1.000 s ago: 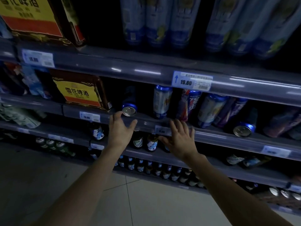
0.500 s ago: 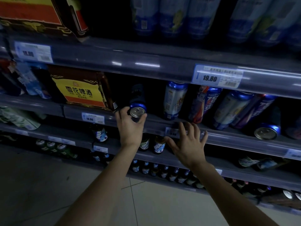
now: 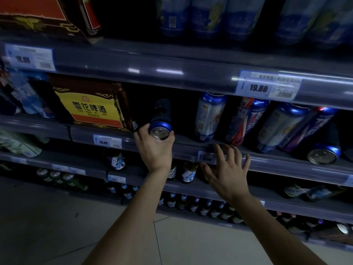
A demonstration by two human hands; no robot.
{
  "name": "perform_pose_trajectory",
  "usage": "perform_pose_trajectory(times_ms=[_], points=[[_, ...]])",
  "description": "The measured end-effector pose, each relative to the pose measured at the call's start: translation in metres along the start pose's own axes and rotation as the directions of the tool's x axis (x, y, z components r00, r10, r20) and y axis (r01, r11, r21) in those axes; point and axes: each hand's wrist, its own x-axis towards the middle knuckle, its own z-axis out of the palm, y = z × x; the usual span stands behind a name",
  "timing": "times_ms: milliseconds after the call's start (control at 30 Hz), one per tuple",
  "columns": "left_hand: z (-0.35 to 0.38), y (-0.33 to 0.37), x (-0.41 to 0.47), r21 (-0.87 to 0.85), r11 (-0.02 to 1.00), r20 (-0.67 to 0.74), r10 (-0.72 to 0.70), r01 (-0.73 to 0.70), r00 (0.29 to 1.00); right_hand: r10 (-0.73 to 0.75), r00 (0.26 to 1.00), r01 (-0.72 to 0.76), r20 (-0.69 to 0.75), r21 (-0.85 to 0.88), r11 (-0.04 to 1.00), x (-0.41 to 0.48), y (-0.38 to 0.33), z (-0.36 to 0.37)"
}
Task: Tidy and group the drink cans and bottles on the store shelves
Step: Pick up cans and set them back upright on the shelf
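Right hand — fingers spread wide, holding nothing, hovering before the shelf lip. Left hand wrapped around 1 dark can lying on its side: blue rim, silver end facing out, at the shelf's front edge beside the yellow beer carton. Further right — 1 upright pale-blue can.

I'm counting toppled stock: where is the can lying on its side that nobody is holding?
The loose can lies at the right end of the middle shelf, its end facing outward, just below the leaning blue cans and well right of the right hand.
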Motion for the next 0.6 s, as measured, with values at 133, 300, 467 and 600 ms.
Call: perform_pose_trajectory(times_ms=[133, 300, 467, 600], points=[[-0.013, 0.002, -0.002, -0.047, 0.998, 0.006, 0.039, -0.039, 0.999, 0.005, 1.0, -0.005, 0.002, -0.012, 1.0, -0.001, -0.001, -0.001], [-0.033, 0.014, -0.001, -0.167, 0.982, 0.016, 0.097, -0.093, 0.995, 0.017, 0.999, -0.017, 0.027, -0.004, 1.0, 0.0, -0.003, -0.005], [-0.045, 0.026, 0.008, -0.265, 0.945, -0.027, 0.19, -0.19, 0.981, 0.023, 0.999, -0.023, 0.041, 0.0, 1.0, -0.001, -0.003, -0.006], [-0.048, 0.035, 0.01, -0.335, 0.921, -0.026, 0.201, -0.198, 0.979, 0.037, 0.998, -0.038, 0.051, 0.016, 0.999, -0.002, -0.005, -0.008]])
